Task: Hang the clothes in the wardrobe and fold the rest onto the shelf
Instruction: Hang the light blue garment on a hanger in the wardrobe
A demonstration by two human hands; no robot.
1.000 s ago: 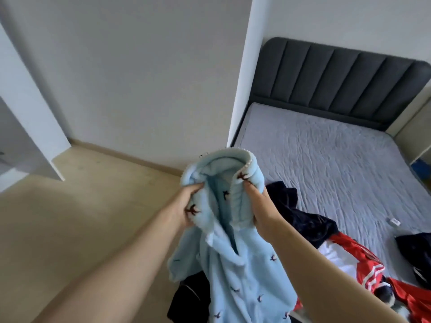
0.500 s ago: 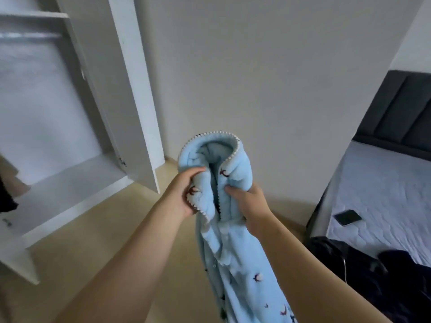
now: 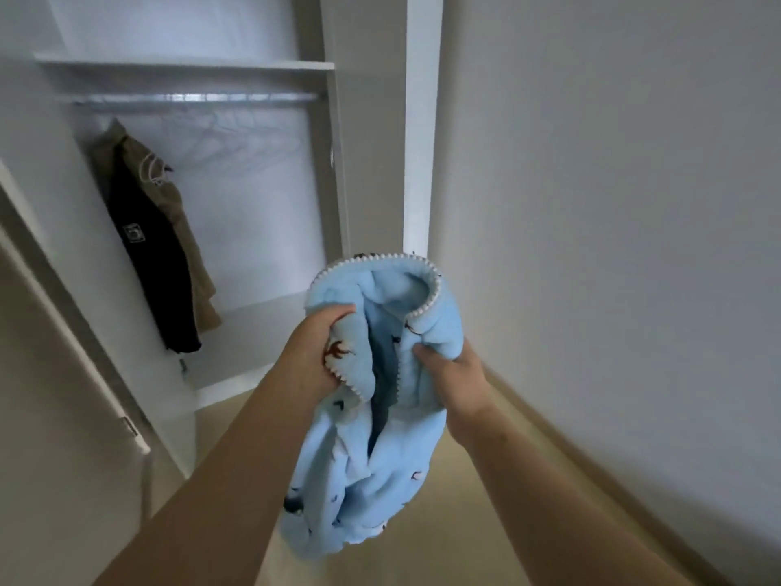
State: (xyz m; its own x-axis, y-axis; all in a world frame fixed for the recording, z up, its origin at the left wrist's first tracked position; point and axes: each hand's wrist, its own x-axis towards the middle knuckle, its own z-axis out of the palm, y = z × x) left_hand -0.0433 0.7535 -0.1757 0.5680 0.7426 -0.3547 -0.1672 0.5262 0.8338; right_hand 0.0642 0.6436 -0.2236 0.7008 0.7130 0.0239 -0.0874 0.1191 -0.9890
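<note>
Hanging from both hands in front of the open wardrobe, the blue fleece is held up in the air by its collar end. Its white stitched edge arches over the top and the rest droops between the forearms towards the floor. The left hand grips one side of the opening with its fingers curled into the cloth. The right hand grips the other side, thumb pressed onto the fleece and fingers hidden behind it. Small dark bird-like prints dot the fabric.

Inside the wardrobe, a metal rail runs across just under a white shelf. Two pieces hang pressed together at the left end of the rail: a black top in front, with a small pale square mark on it, and a tan garment behind it. To their right, faint pale hangers seem to hang on the rail, too blurred to count. The wardrobe's bottom board shows below the hanging clothes. What lies on the shelf cannot be made out.

The fleece is outside the wardrobe, in front of its right side panel and near a plain wall. A door stands open at the left.
</note>
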